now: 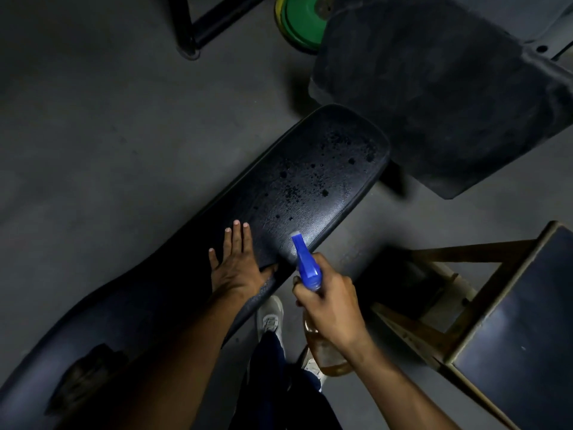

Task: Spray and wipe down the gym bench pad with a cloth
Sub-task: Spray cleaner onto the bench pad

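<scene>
Grey gym floor (93, 119); long black textured vinyl bench pad (310, 187), droplets only at its far end. Right hand (333, 305) grips blue-nozzled amber spray bottle (305, 265) above pad's near edge; left hand (237, 265) lies flat, open, on the pad. Sweep spray toward the dry middle; possible dark cloth (90, 373) on pad's near end, unclear.

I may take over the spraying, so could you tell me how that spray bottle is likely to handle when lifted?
The spray bottle looks rigid and one-handed: the right hand grips its neck alone. Its clear body seems partly full of amber liquid, so probably bottom-heavy, and possibly slippery if wet.
</scene>
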`<action>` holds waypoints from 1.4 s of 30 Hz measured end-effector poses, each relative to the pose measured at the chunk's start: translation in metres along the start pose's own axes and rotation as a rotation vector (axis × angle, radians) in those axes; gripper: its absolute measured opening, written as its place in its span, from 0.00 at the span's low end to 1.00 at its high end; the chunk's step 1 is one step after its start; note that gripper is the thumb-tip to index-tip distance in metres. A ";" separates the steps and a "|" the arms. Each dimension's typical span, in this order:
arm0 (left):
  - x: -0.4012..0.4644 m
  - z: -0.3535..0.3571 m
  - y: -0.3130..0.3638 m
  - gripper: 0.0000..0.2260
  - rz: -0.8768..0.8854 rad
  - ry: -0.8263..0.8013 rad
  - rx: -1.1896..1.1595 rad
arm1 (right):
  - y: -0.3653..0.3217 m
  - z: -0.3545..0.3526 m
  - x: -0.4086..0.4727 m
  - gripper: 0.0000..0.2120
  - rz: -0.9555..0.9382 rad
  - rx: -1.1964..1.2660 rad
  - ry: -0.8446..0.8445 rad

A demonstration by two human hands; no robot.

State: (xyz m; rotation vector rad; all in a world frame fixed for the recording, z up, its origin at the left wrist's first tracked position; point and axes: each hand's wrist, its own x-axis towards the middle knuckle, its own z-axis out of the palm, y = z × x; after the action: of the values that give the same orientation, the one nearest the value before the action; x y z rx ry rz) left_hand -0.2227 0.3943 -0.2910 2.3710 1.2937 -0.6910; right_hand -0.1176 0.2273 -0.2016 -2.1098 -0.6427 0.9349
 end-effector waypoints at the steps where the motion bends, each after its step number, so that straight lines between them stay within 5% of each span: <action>1: -0.004 0.002 -0.001 0.52 -0.021 0.006 -0.008 | 0.001 -0.001 0.000 0.09 -0.009 -0.009 -0.002; 12: -0.033 0.017 -0.015 0.53 -0.067 0.040 -0.062 | 0.009 -0.004 -0.021 0.12 -0.080 -0.118 -0.131; 24: -0.053 0.026 -0.039 0.53 0.013 0.027 0.022 | 0.030 -0.014 -0.039 0.06 0.119 -0.056 0.088; 42: -0.076 0.022 -0.109 0.52 -0.049 -0.001 -0.093 | -0.016 0.072 -0.053 0.10 -0.082 -0.174 -0.196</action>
State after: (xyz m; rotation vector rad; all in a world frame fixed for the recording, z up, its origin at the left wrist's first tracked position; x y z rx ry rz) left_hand -0.3556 0.3881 -0.2736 2.2717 1.3574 -0.6320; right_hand -0.2084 0.2311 -0.2012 -2.1399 -0.9331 1.0821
